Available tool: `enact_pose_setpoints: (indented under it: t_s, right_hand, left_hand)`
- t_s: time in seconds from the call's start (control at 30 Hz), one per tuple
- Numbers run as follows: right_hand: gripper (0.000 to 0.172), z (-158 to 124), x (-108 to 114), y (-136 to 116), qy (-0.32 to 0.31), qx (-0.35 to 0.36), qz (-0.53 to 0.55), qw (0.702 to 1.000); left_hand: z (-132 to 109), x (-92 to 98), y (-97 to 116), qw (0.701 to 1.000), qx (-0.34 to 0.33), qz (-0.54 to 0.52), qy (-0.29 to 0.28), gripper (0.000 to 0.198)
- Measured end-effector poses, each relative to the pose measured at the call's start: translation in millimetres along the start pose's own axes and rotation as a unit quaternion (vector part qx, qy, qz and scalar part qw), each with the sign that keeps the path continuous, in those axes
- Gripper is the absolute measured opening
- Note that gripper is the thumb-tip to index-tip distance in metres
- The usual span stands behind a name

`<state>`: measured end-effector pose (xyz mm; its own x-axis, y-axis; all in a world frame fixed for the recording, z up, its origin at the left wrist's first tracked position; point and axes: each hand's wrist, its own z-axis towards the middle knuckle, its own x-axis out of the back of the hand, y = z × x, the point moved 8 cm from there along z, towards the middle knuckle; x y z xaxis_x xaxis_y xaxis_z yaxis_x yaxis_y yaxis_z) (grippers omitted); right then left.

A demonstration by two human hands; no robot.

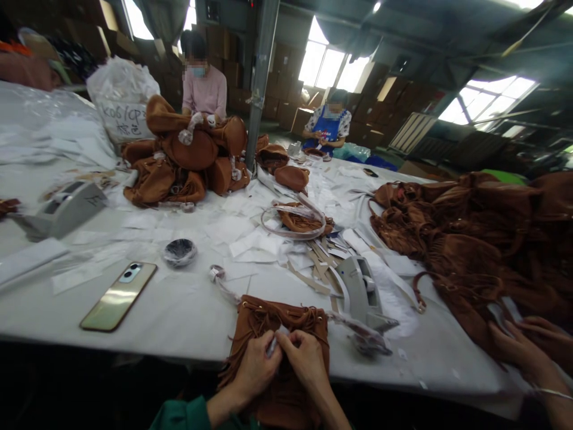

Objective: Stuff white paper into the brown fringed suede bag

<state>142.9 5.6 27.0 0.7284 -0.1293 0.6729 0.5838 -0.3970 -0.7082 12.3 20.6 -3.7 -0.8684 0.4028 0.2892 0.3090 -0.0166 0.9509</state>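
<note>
A brown suede fringed bag (277, 325) lies at the near edge of the white table (179, 310), its fringe hanging over the edge. My left hand (255, 367) and my right hand (304, 358) meet on top of the bag. Both are closed in a pinch round a small pale strip (272, 345) held between the fingertips. A grey tape dispenser (360, 292) stands just right of the bag. A wrapped strap (224, 283) trails from the bag's upper left corner.
A gold phone (119, 295) lies at the left, a small dark roll (179, 252) beyond it. Heaps of brown bags fill the right side (483, 239) and the far middle (188, 158). Another person's hands (528, 346) work at the right. Two people sit across.
</note>
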Motion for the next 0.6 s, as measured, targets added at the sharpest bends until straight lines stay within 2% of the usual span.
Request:
enact_pose_setpoints:
  t_s: [0.17, 0.43, 0.5, 0.6]
  right_hand:
    - [0.046, 3.4, 1.8, -0.6, 0.007, -0.006, -0.042, 0.999]
    - [0.059, -1.1, -0.5, 4.0, -0.006, -0.022, -0.145, 0.989]
    - [0.06, -1.7, -5.0, 10.1, -0.018, -0.024, -0.121, 0.992]
    - [0.057, -1.2, -10.7, 11.3, -0.037, 0.023, 0.002, 0.999]
  left_hand:
    - [1.7, 2.9, -1.4, 0.999, 0.009, -0.033, 0.001, 0.022]
    - [2.1, 1.5, -5.2, 0.99, 0.044, -0.128, -0.044, 0.039]
    - [1.0, -1.6, -7.7, 0.981, 0.071, -0.169, -0.067, 0.045]
    - [0.5, -4.4, -7.6, 0.967, 0.087, -0.221, -0.092, 0.048]
